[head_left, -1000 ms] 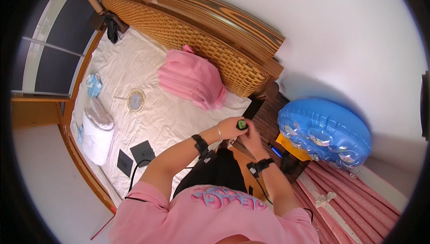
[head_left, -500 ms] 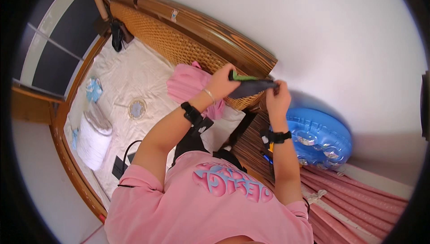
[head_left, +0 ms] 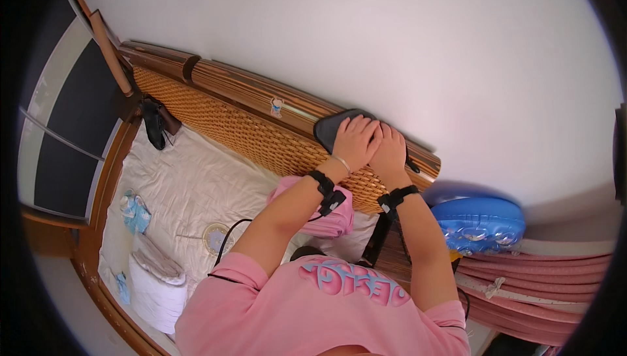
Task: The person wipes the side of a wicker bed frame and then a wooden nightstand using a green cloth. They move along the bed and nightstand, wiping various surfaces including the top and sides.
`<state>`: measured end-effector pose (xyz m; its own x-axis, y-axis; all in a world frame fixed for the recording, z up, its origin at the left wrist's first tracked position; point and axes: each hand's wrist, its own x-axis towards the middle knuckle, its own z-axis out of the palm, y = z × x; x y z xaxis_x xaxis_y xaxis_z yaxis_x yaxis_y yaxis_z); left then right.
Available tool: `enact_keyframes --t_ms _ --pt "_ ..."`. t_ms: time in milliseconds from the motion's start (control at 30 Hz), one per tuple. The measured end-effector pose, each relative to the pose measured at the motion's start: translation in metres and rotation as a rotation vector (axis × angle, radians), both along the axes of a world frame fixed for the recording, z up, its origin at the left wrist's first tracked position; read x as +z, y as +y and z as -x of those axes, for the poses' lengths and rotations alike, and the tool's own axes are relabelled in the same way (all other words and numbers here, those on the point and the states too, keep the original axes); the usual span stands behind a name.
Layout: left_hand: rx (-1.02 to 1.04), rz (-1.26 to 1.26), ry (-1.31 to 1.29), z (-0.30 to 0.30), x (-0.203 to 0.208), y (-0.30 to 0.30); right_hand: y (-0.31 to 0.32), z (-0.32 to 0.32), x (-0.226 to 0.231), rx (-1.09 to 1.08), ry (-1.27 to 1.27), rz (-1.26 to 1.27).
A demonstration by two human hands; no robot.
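Note:
A dark grey, flat, soft-looking pad (head_left: 328, 130) with black edging lies on the brown wooden top rail (head_left: 241, 91) of the headboard. My left hand (head_left: 354, 142) rests flat on the pad, fingers stretched out. Close beside it, nearly touching, my right hand (head_left: 390, 151) lies on the pad's right part with its fingers extended. Both hands cover much of the pad, and a short black strap end (head_left: 412, 164) shows to the right of my right hand. The pad's exact kind cannot be made out.
Below the rail is a woven panel (head_left: 215, 124). On the bed lie pink folded fabric (head_left: 334, 219), a round fan-like object (head_left: 215, 237), a white roll (head_left: 157, 291) and a black shoe-like item (head_left: 154, 123). A blue inflatable (head_left: 480, 222) stands right, above pink curtains (head_left: 542, 284).
Both hands have moved up and forward to the headboard rail. The pad, held up between them with a green side showing before, now lies on the rail under flattened hands.

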<state>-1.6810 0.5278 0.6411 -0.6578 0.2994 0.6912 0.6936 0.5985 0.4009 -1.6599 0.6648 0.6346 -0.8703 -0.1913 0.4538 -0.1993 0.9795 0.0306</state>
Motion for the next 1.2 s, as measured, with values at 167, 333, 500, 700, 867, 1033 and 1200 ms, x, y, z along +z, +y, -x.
enact_keyframes --t_ms 167,333,500,700,867,1033,1200 --pt "0.100 0.076 -0.027 0.068 -0.006 -0.095 -0.079 0.051 0.021 0.187 -0.074 0.143" --pt "0.229 0.189 -0.156 0.134 -0.003 -0.209 -0.150 0.075 0.017 0.302 0.088 0.181" --pt "0.338 0.214 -0.237 0.181 -0.008 -0.319 -0.197 0.103 0.020 0.307 -0.089 0.002" --pt "0.482 0.193 -0.271 0.216 -0.016 -0.378 -0.238 0.133 0.024 0.260 -0.281 -0.142" --pt "0.707 0.132 -0.319 0.241 -0.017 -0.418 -0.262 0.142 0.028 0.228 -0.315 -0.144" --pt "0.747 -0.025 -0.398 0.224 -0.020 -0.396 -0.261 0.142 0.029 0.216 -0.305 -0.155" --pt "0.685 -0.281 -0.324 0.167 -0.040 -0.329 -0.261 0.144 0.025 0.232 -0.220 -0.127"
